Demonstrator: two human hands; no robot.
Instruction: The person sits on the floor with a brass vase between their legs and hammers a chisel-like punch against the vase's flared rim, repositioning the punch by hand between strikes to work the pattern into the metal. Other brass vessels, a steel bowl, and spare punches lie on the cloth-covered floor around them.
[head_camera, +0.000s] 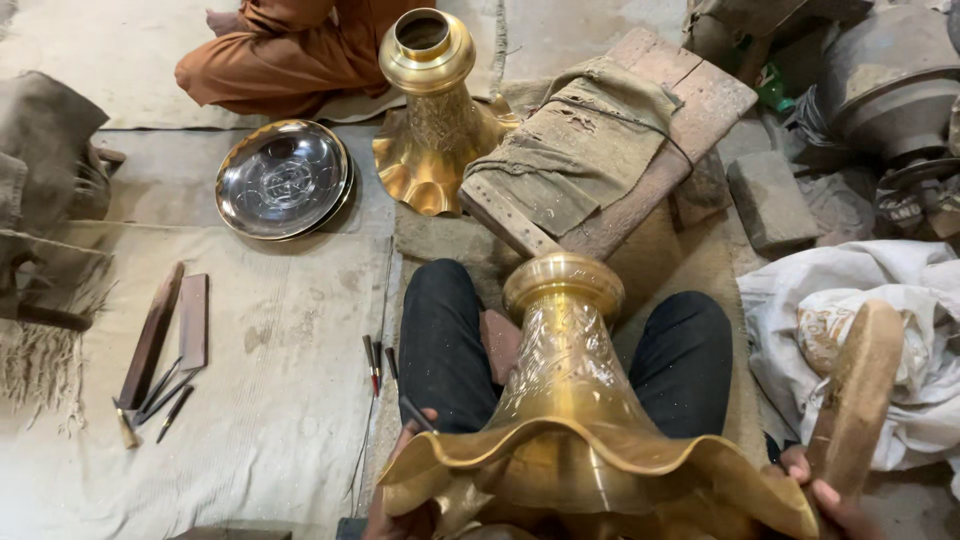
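Dusty cloth sheets (250, 400) cover the workshop floor where the person sits with legs stretched out. Between the knees lies a tall golden brass vase with a wavy flared rim (570, 400), tipped so that its round neck points away and rests against a slanted wooden block draped with worn cloth (590, 150); this seems to keep the engraved side up and steady. The left hand (400, 490) is under the wavy rim on that side and pinches a thin dark metal tool (415, 412), its grip closed narrow on it. The right hand (835, 500) is wrapped around the handle of a worn wooden mallet (860, 390), raised beside the rim. Just left of the leg lie more small chisels (375, 360), and further left some flat wooden strips and tools (160, 350), within easy reach. Beyond stand a second brass vase (432, 110), upright on its flared rim, and a shiny round metal plate (283, 180). Another person in orange clothing (280, 50) sits behind.
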